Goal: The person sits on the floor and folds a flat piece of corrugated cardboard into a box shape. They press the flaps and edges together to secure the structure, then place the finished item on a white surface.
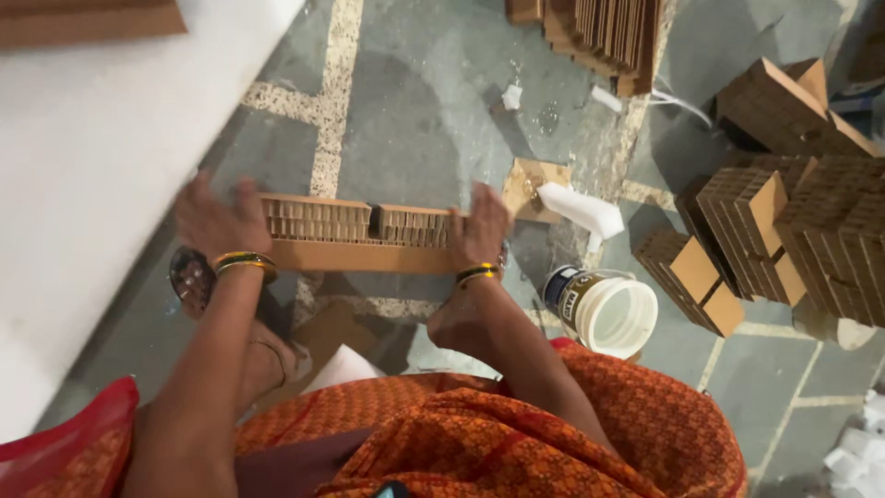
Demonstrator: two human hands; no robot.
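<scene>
Orange cloth (516, 433) covers the lap at the near edge. Above it, the left hand (217, 221) and right hand (479, 229) press flat against opposite ends of a cardboard stack (355, 235), clamping it between the palms, held level over the grey floor (415, 111). A white tub (608, 314) stands just right of the right wrist. Cardboard blocks (784, 231) lie farther right; more strips (599, 37) lie at the far edge.

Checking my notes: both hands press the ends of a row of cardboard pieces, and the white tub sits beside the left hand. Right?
Not quite. In the head view the white tub sits beside the right hand, not the left hand. Both hands do press the ends of the row of cardboard pieces.
</scene>
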